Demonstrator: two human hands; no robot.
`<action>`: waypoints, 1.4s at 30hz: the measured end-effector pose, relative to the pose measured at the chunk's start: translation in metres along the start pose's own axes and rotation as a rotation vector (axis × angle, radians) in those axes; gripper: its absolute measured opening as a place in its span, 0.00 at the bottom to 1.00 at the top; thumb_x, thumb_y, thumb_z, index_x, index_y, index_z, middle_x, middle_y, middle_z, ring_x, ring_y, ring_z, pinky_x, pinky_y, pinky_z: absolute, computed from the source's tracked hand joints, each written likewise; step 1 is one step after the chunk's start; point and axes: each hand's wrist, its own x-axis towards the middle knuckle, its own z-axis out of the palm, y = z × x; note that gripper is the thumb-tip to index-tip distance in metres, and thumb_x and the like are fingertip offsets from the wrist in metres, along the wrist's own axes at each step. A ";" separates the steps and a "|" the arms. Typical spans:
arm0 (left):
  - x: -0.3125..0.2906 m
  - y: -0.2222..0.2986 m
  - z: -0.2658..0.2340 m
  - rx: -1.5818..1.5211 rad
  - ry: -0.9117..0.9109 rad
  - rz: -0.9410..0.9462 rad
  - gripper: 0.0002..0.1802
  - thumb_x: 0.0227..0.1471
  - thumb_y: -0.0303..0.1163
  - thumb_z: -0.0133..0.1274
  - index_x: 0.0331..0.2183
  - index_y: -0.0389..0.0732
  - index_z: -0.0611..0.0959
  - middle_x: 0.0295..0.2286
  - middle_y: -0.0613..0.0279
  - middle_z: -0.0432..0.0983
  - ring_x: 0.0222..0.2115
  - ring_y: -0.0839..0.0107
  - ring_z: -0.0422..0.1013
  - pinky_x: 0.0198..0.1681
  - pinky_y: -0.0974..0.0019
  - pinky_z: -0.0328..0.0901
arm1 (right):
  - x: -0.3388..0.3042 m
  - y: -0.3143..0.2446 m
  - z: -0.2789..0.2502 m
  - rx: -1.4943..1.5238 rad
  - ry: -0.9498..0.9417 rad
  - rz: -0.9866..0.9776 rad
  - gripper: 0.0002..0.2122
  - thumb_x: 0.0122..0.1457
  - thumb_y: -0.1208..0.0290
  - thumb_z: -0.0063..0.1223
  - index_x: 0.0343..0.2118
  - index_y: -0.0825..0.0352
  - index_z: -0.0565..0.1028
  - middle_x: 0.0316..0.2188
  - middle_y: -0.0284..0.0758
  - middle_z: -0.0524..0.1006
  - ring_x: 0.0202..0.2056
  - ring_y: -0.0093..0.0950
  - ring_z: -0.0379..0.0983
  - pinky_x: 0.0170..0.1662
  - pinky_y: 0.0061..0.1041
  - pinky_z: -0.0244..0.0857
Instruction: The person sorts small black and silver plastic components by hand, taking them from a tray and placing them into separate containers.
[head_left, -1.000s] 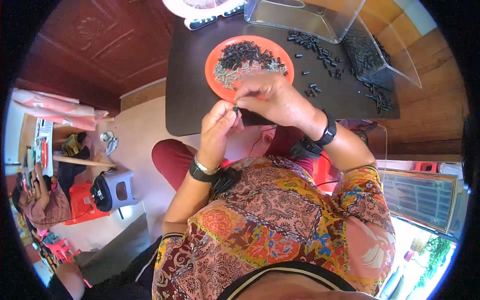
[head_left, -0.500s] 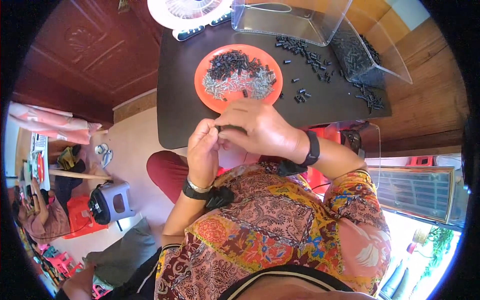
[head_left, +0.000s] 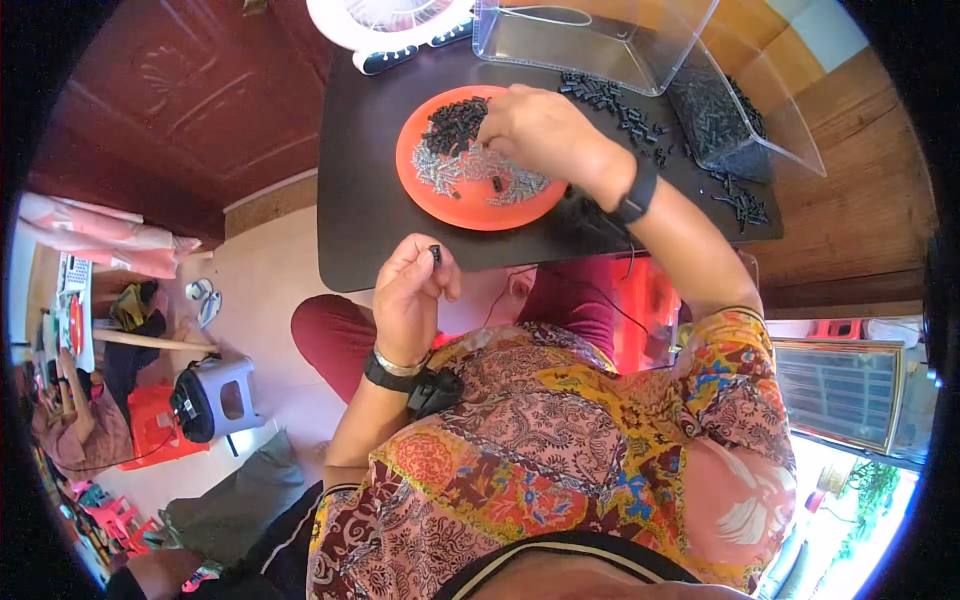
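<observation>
Right fingers (head_left: 490,131) have moved over one orange plate (head_left: 478,215) — grip unclear — left fingers (head_left: 412,268) pinch one black piece (head_left: 435,254).

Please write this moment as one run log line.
left hand: holds black piece; right hand: over orange plate; on plate: black pieces, silver parts

Small black cylindrical piece (head_left: 435,255): held, roughly upright, near frame centre. Black pieces (head_left: 457,125): heaped, upper centre. Silvery pieces (head_left: 437,171): loosely spread, adjacent below.

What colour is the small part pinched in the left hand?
Black; the small part in the left hand shows best in the head view.
</observation>
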 end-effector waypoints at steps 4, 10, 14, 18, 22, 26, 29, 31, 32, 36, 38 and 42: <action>-0.001 0.001 -0.003 -0.002 -0.006 0.013 0.13 0.54 0.38 0.48 0.29 0.38 0.71 0.21 0.64 0.64 0.22 0.73 0.63 0.27 0.71 0.57 | 0.010 0.012 0.019 -0.177 -0.163 -0.040 0.04 0.48 0.72 0.51 0.23 0.63 0.77 0.27 0.35 0.75 0.36 0.36 0.72 0.39 0.34 0.67; -0.001 0.001 -0.005 0.012 0.001 -0.004 0.13 0.54 0.38 0.48 0.28 0.38 0.70 0.21 0.64 0.64 0.22 0.73 0.63 0.26 0.71 0.57 | 0.011 0.011 0.022 -0.068 -0.187 0.034 0.04 0.47 0.73 0.50 0.23 0.65 0.76 0.27 0.37 0.75 0.35 0.38 0.73 0.38 0.36 0.67; -0.001 0.000 -0.004 0.004 -0.006 -0.012 0.13 0.54 0.38 0.47 0.28 0.38 0.70 0.22 0.64 0.65 0.22 0.73 0.63 0.27 0.71 0.57 | 0.010 0.016 0.025 -0.049 -0.231 0.121 0.04 0.47 0.73 0.49 0.22 0.66 0.75 0.28 0.39 0.75 0.33 0.39 0.73 0.37 0.37 0.67; -0.002 0.000 0.000 -0.009 -0.006 -0.025 0.13 0.54 0.38 0.47 0.28 0.38 0.70 0.22 0.64 0.65 0.22 0.72 0.64 0.27 0.71 0.57 | 0.011 0.011 0.019 -0.059 -0.203 0.162 0.06 0.47 0.71 0.51 0.26 0.67 0.75 0.28 0.41 0.76 0.34 0.41 0.73 0.37 0.38 0.67; 0.003 0.002 0.002 0.043 -0.007 0.006 0.13 0.55 0.39 0.47 0.29 0.38 0.70 0.22 0.63 0.63 0.22 0.70 0.63 0.26 0.70 0.57 | 0.013 0.004 -0.004 0.283 -0.216 0.334 0.08 0.49 0.71 0.53 0.32 0.68 0.76 0.26 0.40 0.78 0.31 0.34 0.76 0.36 0.31 0.69; 0.015 0.009 0.011 0.072 -0.035 0.013 0.13 0.55 0.38 0.47 0.29 0.38 0.70 0.22 0.64 0.64 0.22 0.71 0.63 0.26 0.70 0.57 | 0.003 0.013 -0.009 0.766 -0.234 0.444 0.09 0.52 0.73 0.53 0.36 0.69 0.76 0.27 0.34 0.78 0.29 0.23 0.74 0.36 0.24 0.68; 0.026 0.010 0.014 0.101 -0.081 0.059 0.13 0.56 0.39 0.46 0.30 0.38 0.70 0.22 0.64 0.64 0.22 0.72 0.62 0.26 0.71 0.57 | -0.005 0.011 -0.017 1.193 -0.187 0.409 0.07 0.55 0.78 0.51 0.37 0.71 0.77 0.31 0.28 0.77 0.32 0.18 0.72 0.40 0.20 0.67; 0.029 0.013 0.021 0.088 -0.101 0.047 0.13 0.56 0.39 0.45 0.29 0.38 0.70 0.22 0.65 0.64 0.22 0.72 0.63 0.27 0.71 0.57 | -0.007 -0.002 -0.030 1.197 -0.172 0.406 0.08 0.55 0.78 0.51 0.37 0.71 0.77 0.31 0.29 0.77 0.33 0.18 0.72 0.41 0.20 0.66; 0.031 0.014 0.022 0.091 -0.095 0.054 0.13 0.56 0.39 0.45 0.29 0.38 0.70 0.22 0.65 0.64 0.22 0.72 0.63 0.27 0.71 0.57 | -0.008 -0.010 -0.036 1.200 -0.157 0.409 0.08 0.55 0.78 0.52 0.38 0.70 0.77 0.31 0.29 0.78 0.34 0.17 0.72 0.42 0.19 0.66; 0.034 0.019 0.036 0.090 -0.167 0.010 0.14 0.57 0.39 0.44 0.28 0.38 0.70 0.22 0.65 0.64 0.23 0.71 0.64 0.27 0.71 0.58 | -0.014 -0.027 -0.058 1.187 -0.152 0.284 0.07 0.54 0.78 0.53 0.36 0.70 0.77 0.33 0.29 0.78 0.36 0.17 0.72 0.44 0.19 0.65; 0.036 0.019 0.040 0.035 -0.225 -0.037 0.14 0.57 0.39 0.44 0.28 0.37 0.70 0.22 0.65 0.64 0.23 0.71 0.64 0.28 0.71 0.58 | -0.015 -0.035 -0.065 1.155 -0.172 0.258 0.07 0.54 0.78 0.53 0.36 0.70 0.78 0.33 0.29 0.79 0.36 0.17 0.72 0.44 0.19 0.66; 0.037 0.018 0.047 0.044 -0.286 -0.050 0.14 0.57 0.39 0.44 0.31 0.36 0.71 0.23 0.66 0.64 0.24 0.71 0.64 0.28 0.71 0.58 | -0.020 -0.038 -0.074 1.120 -0.271 0.200 0.06 0.54 0.83 0.52 0.34 0.69 0.77 0.33 0.31 0.77 0.39 0.21 0.72 0.46 0.22 0.66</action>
